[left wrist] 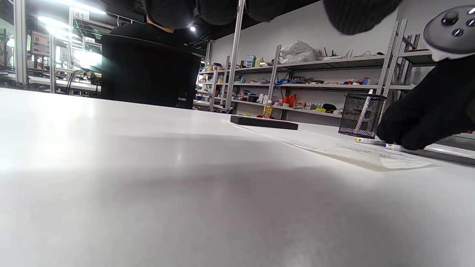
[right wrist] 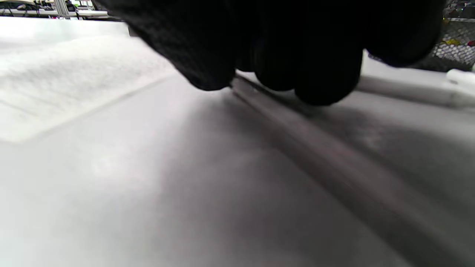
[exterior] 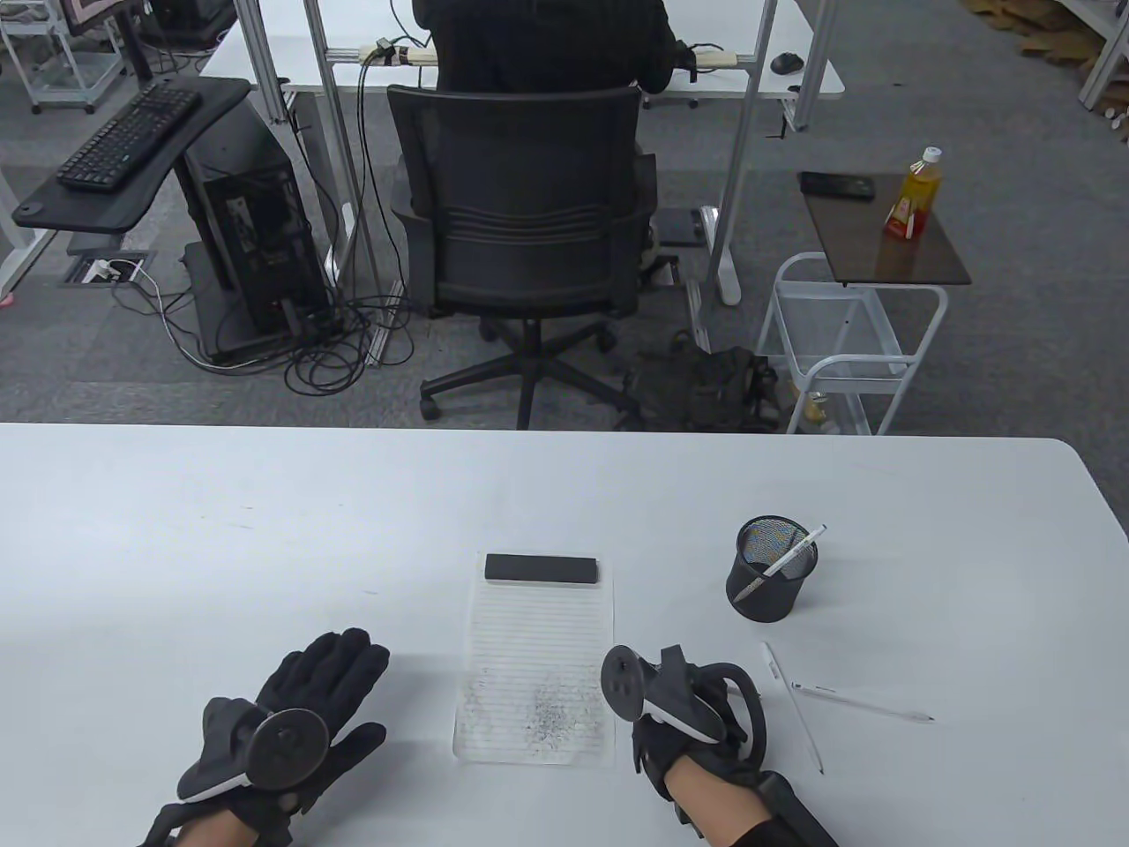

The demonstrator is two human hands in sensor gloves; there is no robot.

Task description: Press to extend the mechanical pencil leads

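Note:
My right hand [exterior: 684, 719] is low on the table just right of the lined paper [exterior: 538, 653]. In the right wrist view its fingertips [right wrist: 311, 78] close together on one end of a mechanical pencil [right wrist: 319, 148] that lies flat on the table under the hand. In the left wrist view the right hand [left wrist: 426, 111] touches that pencil [left wrist: 393, 147]. Two more white pencils [exterior: 794, 706] [exterior: 863, 702] lie to its right. Another pencil [exterior: 789, 556] stands in the black mesh cup [exterior: 770, 587]. My left hand [exterior: 304, 706] rests flat and empty on the table.
A black block [exterior: 542, 569] lies on the paper's far end. The paper has a patch of grey scribbles [exterior: 551, 710] near its front. The white table's far edge [exterior: 529, 430] faces an office chair and a small cart.

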